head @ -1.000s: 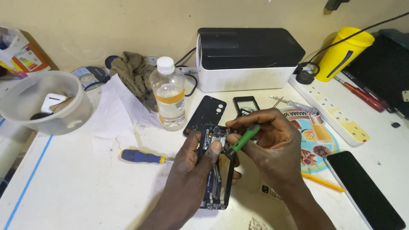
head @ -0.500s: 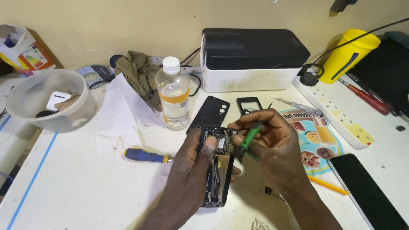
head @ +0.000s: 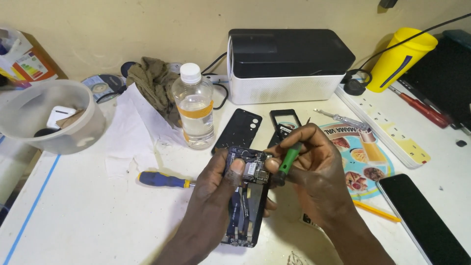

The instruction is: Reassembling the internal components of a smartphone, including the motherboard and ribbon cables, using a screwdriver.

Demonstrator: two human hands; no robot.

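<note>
An opened phone (head: 248,196) with its circuit board showing lies on the white table, back cover off. My left hand (head: 216,196) grips it from the left, thumb resting on the upper board. My right hand (head: 314,172) holds a green-handled screwdriver (head: 288,161) whose tip meets the top right corner of the board. The black back cover (head: 240,128) lies just beyond the phone, next to a small black frame piece (head: 285,122).
A clear plastic bottle (head: 195,108) stands behind the phone. A blue and yellow screwdriver (head: 164,180) lies to the left, a plastic bowl (head: 49,118) at far left. A black and white box (head: 287,64), a yellow cup (head: 400,59), a power strip (head: 387,127) and a second phone (head: 422,221) sit to the right.
My hands and the phone stay in nearly the same place. The green screwdriver has tilted slightly as its tip works at the board's top corner.
</note>
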